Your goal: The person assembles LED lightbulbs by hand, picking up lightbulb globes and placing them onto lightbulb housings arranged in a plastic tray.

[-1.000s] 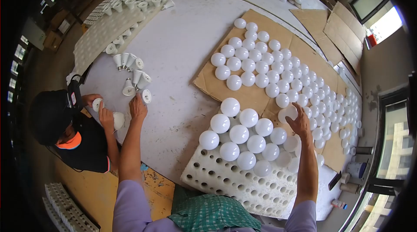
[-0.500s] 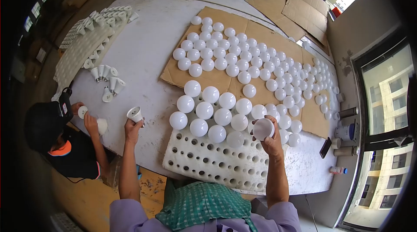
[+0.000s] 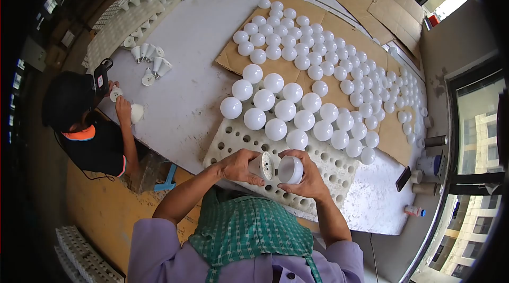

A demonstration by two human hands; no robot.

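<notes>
My left hand [image 3: 241, 167] is wrapped round a white bulb base [image 3: 262, 166], its round face with small dark dots turned right. Close beside it, my right hand [image 3: 310, 174] grips a white bulb cover [image 3: 290, 170] with its open rim toward the base. A narrow gap seems to separate the two parts. Both are held over the front of a white foam tray [image 3: 233, 141] with rows of holes. Glossy white domes [image 3: 275, 129] stand in rows at the back of this tray, beyond my hands.
More domes [image 3: 311, 73] cover a cardboard sheet [image 3: 229, 59] behind the tray. At the left, a co-worker [image 3: 95, 145] handles a bulb base, near loose bases [image 3: 148, 76] and a loaded tray [image 3: 108, 41]. A phone [image 3: 403, 179] and a bottle [image 3: 414, 211] lie at the right.
My hands have come together from far apart, the left moving right with the base and the right moving left with the cover. The view has also shifted.
</notes>
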